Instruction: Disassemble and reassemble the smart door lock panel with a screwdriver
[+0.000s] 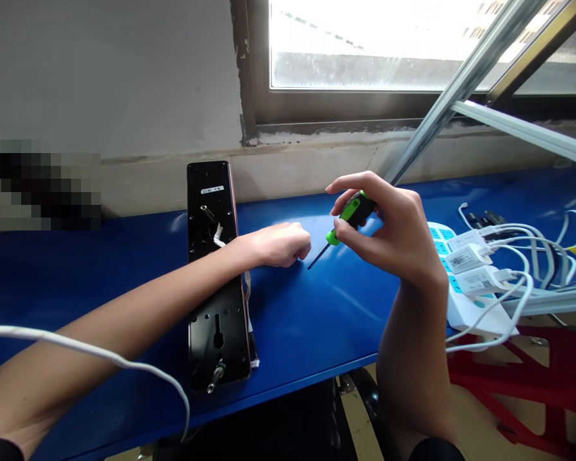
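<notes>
My right hand (388, 230) grips a green-and-black screwdriver (352, 214) above the blue table, its thin shaft slanting down to the left. Left of the screwdriver's tip, my left hand (285, 244) is closed low over the table; whatever its fingers pinch is hidden. My left forearm crosses over a long black panel (206, 237) that lies on the table, covering its middle. Two metal posts stick up from the panel, one near the top and one near the bottom. A white label sits at its far end, and a short cable runs along its right side.
A white power strip (461, 314) with several plugged-in adapters (470, 258) and white cables lies at the right. Metal bars (422, 134) slant up before the window. A red stool (532, 384) stands below right. A white cable (100, 352) hangs across the left foreground.
</notes>
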`<state>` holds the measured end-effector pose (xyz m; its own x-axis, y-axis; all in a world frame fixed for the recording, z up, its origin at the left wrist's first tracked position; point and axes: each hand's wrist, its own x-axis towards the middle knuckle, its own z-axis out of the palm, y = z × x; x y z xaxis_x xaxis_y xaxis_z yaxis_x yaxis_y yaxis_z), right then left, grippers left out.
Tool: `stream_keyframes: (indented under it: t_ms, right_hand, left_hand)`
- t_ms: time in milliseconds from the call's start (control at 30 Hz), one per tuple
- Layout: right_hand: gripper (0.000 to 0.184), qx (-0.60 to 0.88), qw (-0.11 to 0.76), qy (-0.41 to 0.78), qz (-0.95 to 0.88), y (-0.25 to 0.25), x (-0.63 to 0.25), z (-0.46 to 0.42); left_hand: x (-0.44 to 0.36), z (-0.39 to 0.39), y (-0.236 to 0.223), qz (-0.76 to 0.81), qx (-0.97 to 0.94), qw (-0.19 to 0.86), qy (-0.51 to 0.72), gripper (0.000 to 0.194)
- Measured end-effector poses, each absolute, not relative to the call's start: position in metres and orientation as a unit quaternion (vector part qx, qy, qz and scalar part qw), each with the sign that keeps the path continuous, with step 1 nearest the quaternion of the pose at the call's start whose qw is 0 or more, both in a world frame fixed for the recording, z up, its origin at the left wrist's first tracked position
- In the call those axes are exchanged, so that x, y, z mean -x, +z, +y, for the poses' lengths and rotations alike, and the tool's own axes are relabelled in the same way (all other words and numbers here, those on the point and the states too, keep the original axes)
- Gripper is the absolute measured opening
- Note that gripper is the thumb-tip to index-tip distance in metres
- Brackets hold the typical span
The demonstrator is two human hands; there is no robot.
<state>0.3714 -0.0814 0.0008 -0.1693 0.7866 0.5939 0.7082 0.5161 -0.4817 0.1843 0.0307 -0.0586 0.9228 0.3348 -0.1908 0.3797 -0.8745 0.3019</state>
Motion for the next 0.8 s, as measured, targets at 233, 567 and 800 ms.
stream_keyframes:
  t_ms: [233,567,800]
  right_hand:
    - [0.042,0.48,0.422,0.049,-0.767,0.007,-0.365,-0.088]
    - [0.04,0.485,0.408,0.05,-0.772,0.006,-0.359,-0.092]
    - [0.042,0.485,0.411,0.055,-0.77,0.006,-0.359,-0.094]
  left_hand:
    - [-0.178,0.025,-0.051,0.203,-0.962,0.168,-0.076,0.024]
    - [-0.176,0.017,-0.053,0.216,-0.961,0.156,-0.07,0.025]
    - [-0.182,0.019,-0.054,0.23,-0.959,0.153,-0.065,0.016]
